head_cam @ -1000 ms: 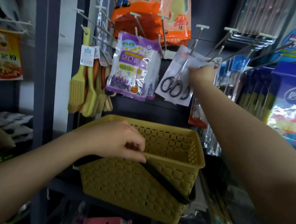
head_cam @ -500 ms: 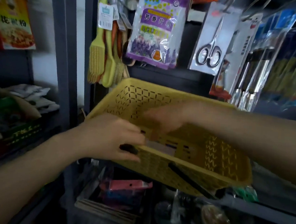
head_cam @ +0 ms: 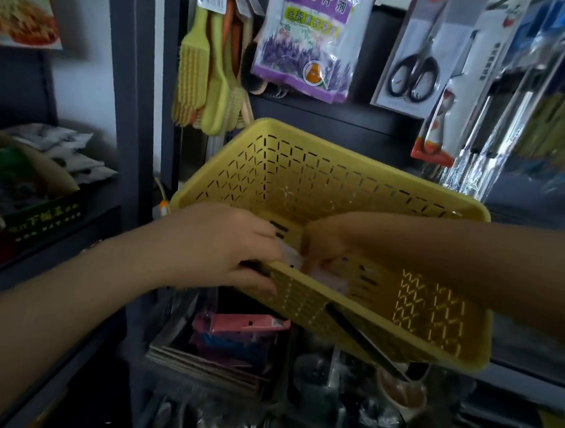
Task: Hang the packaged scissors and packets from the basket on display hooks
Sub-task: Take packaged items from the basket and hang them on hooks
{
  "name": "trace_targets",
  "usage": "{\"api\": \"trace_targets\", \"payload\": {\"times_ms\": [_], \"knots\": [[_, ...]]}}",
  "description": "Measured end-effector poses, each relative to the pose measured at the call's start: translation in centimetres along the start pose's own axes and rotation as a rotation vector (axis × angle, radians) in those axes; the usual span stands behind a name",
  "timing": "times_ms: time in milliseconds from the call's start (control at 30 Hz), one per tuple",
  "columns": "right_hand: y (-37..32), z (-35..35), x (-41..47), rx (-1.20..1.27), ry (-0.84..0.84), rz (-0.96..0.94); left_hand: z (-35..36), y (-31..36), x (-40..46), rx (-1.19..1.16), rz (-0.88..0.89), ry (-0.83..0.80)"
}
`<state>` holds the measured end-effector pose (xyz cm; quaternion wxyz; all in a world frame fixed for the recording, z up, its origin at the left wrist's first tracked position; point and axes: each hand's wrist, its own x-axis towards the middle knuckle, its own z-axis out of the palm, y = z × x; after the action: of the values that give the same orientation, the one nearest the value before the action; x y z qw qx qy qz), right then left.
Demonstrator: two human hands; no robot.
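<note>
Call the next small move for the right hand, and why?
Probably pinch the pale packet at the basket's near wall and lift it clear. The right hand is down inside touching it, the left hand grips the rim, and one pack of scissors already hangs above.

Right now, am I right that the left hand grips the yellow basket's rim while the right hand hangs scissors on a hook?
Not quite: the head view shows the right hand reaching inside the yellow basket, not hanging scissors. The left hand does grip the rim.
</note>
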<state>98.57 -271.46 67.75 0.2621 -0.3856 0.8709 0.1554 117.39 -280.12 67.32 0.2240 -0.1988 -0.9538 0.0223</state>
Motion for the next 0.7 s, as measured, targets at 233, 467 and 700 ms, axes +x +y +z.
{"api": "trace_targets", "payload": {"times_ms": [233,467,700], "knots": [[-0.3,0.5,-3.1,0.195,-0.239,-0.125,-0.1,-0.1,0.6,0.016,-0.029,0.011],[0.4,-1.6,-6.3,0.069,-0.133,-0.144,-0.7,-0.8,2.4,0.011,-0.132,0.009],[5.9,-6.0,-10.5,0.429,0.467,-0.283,-0.5,-2.2,4.8,0.105,-0.314,0.043]]}}
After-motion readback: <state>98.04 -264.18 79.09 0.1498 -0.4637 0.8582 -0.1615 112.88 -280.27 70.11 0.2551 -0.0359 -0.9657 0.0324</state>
